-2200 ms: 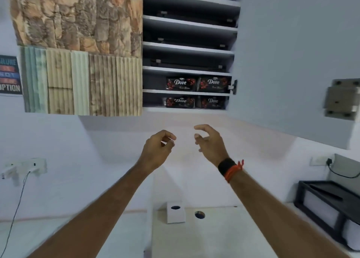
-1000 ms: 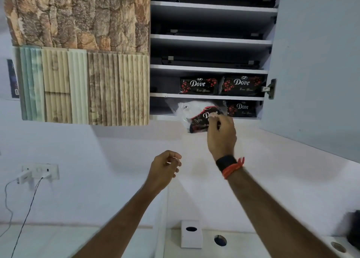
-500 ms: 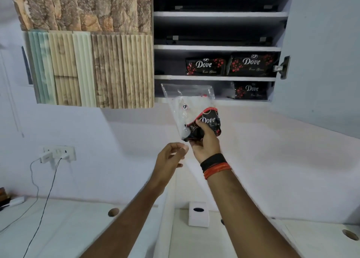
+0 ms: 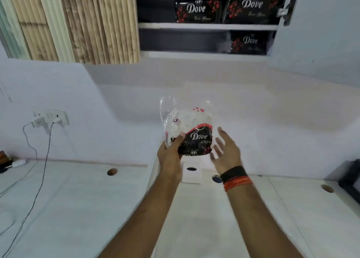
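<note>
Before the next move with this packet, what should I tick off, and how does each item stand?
1. Packet secure: left hand grips the packet at its lower left edge. Ok.
2. Second hand free: right hand is open beside the packet and holds nothing. Ok.
3. Room to set it down: bare counter below the hands, in front of the white box. Ok.
4. Cupboard door shut: it stands open. Not ok.
5. Packet sealed: too blurred. Cannot tell.
</note>
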`<state>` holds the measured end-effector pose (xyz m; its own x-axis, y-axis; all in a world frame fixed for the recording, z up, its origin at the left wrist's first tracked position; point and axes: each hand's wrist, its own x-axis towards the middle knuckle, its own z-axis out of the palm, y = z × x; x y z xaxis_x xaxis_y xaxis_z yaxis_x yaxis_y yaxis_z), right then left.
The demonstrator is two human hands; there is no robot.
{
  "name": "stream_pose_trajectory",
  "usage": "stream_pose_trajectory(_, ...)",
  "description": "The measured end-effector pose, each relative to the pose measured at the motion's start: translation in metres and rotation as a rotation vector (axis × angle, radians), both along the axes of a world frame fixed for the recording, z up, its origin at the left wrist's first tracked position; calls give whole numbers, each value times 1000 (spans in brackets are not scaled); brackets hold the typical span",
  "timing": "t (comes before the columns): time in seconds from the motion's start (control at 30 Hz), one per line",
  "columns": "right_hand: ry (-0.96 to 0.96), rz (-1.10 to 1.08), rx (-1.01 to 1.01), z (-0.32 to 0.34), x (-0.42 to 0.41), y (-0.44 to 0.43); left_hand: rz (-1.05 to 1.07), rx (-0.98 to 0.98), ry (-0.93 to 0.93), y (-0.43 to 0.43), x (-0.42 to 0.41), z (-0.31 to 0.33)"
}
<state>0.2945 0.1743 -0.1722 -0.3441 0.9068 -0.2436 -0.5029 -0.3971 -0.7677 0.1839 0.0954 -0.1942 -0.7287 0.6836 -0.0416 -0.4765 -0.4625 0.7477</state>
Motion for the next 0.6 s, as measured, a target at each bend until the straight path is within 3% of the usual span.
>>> stream_pose_trajectory(0.13,-68,-162,249,-10,55,23,-62,33,-39,-2,6,-22)
stream_pose_trajectory(0.2,-90,-138,363,-9,78,31,-91,41,-25,-3,5,-34)
stream_pose_trajectory(0.37,-384,48,764,-4,93,42,-135,-55,-12,-7,8,-57)
stream_pose_trajectory(0.6,-582,402,769,-20,78,36,-70,-187,19,-12,24,-67)
